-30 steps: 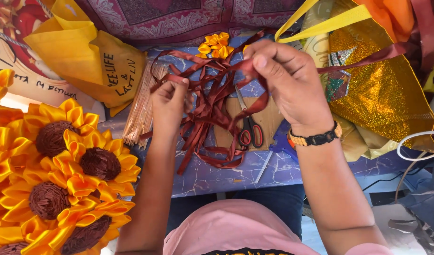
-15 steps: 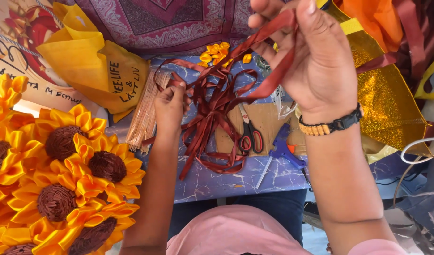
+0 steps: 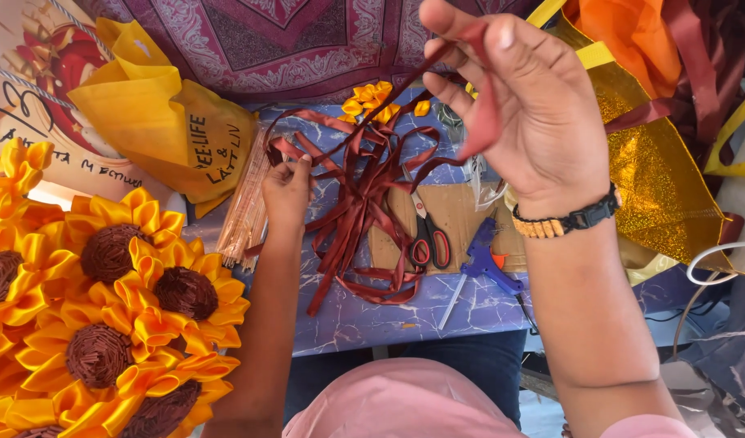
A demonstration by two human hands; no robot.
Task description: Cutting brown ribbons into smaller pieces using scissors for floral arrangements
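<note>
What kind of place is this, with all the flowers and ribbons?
Probably a craft table for making ribbon flowers. Finished ribbon sunflowers sit beside it, and dark red ribbon, scissors and a blue glue gun lie on the table.

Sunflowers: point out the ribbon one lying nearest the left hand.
The ribbon sunflower right of the cluster, dark brown centre and yellow petals, is nearest the left hand; it lies beside that forearm, while the other sunflowers sit further left.

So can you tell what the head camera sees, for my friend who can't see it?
Two hands untangle dark red ribbon: the right hand lifts a strand high, the left hand pinches another on the blue table. Scissors, a blue glue gun and ribbon sunflowers lie nearby.
</note>
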